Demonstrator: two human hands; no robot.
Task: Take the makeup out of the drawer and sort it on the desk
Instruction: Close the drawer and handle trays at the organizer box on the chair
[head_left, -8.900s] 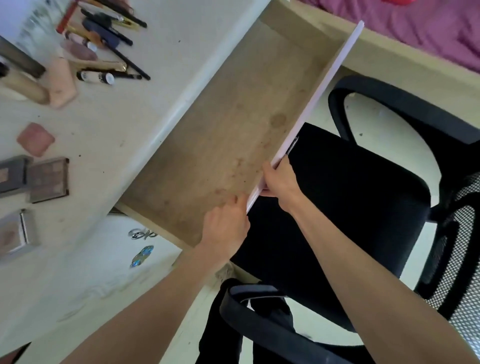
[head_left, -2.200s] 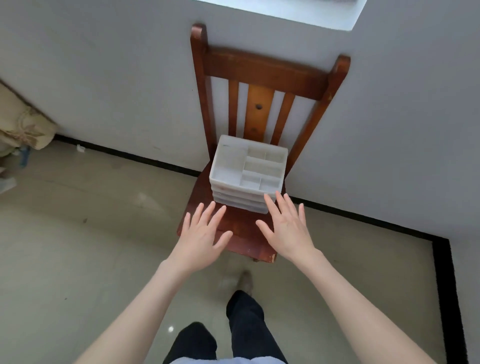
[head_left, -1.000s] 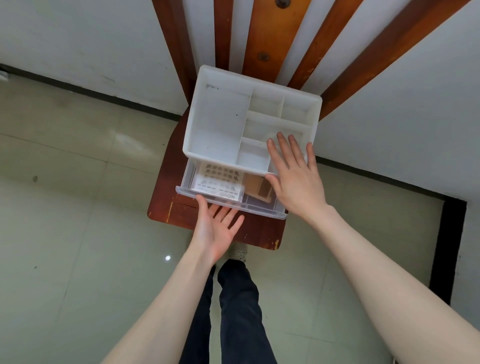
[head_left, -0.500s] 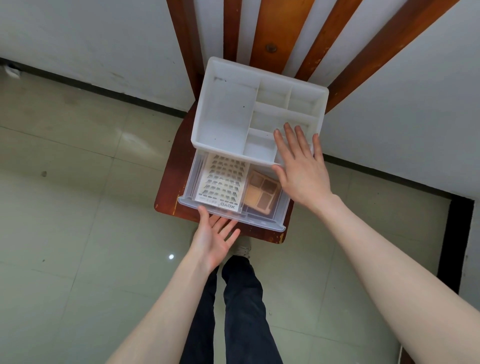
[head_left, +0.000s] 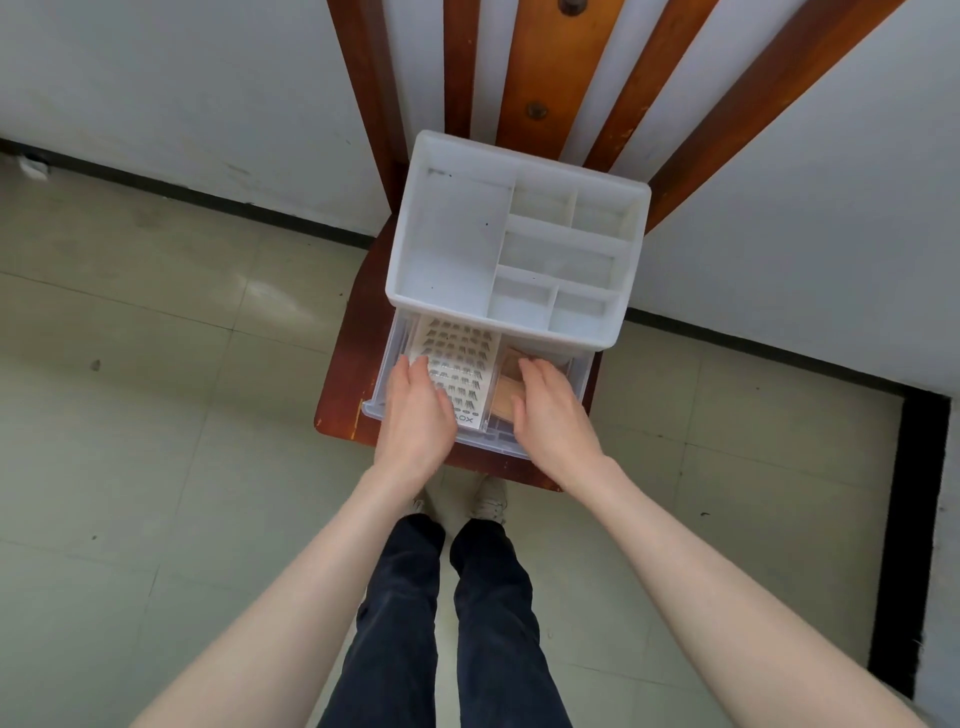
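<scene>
- Makeup is located in the clear drawer (head_left: 375, 402), pulled out at the 6 o'clock side of the white organiser (head_left: 447, 244), which is seated on the wooden chair (head_left: 340, 410).
- Drawer contents: a white lash card (head_left: 460, 358) is laid flat on the 9 o'clock side, a tan palette (head_left: 505, 387) on the 3 o'clock side. Anything deeper under the organiser body is hidden.
- Top tray of the organiser: several compartments are seen, nothing is seen in them.
- Left hand (head_left: 415, 415): fingers are extended and relaxed, laid over the lash card's 9 o'clock edge; no closed grasp is seen.
- Right hand (head_left: 553, 410): fingers are extended over the palette; whether the thumb is hooked under it cannot be told.
- Step judged: both items are about to be lifted out; the desk is not in view.
- Risk: the drawer is drawn far out past the chair seat's front edge; if it is pressed down or tugged, it could be tipped or pulled free and spilled onto the floor.
- Risk: the organiser is not braced, so it could be dragged forward off the seat.
- Risk: the thin lash card is likely to be bent or dropped if pinched at one edge only.
</scene>
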